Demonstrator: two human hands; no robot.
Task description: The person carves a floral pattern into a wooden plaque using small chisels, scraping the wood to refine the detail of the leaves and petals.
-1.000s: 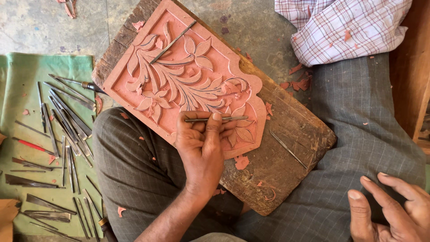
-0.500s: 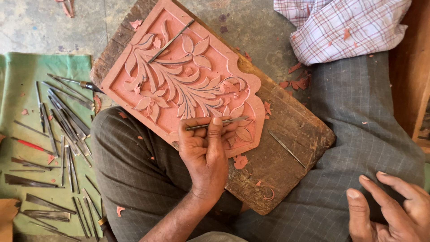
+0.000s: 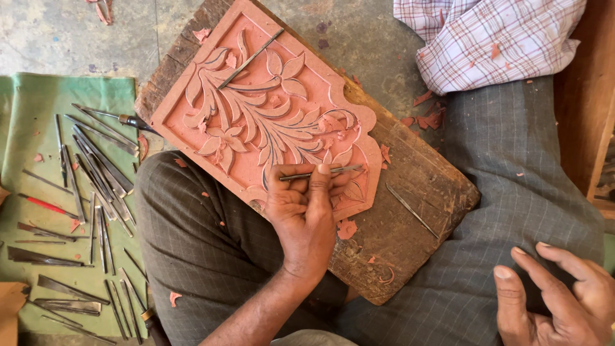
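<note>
At the bottom right edge, nearest the camera, the right hand [image 3: 557, 298] rests over grey checked cloth [image 3: 512, 192] with its fingers spread loose and holding nothing. Left of it, the left forearm comes up from the bottom middle across the dark trouser leg [image 3: 198, 237], and the left hand [image 3: 306, 208] sits on the lower edge of the carved panel. Its fingers are closed in a pinch around a thin metal carving tool [image 3: 320, 172], with the thumb and forefinger pressed on the shaft; the tool lies almost level, its tip pointing right onto the carved surface near the panel's lower right corner. The reddish carved panel [image 3: 256, 115] bears a raised pattern of leaves and flowers and lies tilted on a rough wooden board [image 3: 410, 211], which reaches past it to the lower right. A second slim tool [image 3: 250, 59] lies slantwise on the panel's upper part, and another thin one [image 3: 412, 210] rests on the bare board just right of the panel. Reddish chips [image 3: 346, 229] are scattered on the board and the cloth. To the left, a green cloth [image 3: 25, 102] on the floor carries many metal chisels [image 3: 96, 166] laid in loose rows. At the top right lies a folded checked fabric [image 3: 487, 38], white with red and blue lines.
</note>
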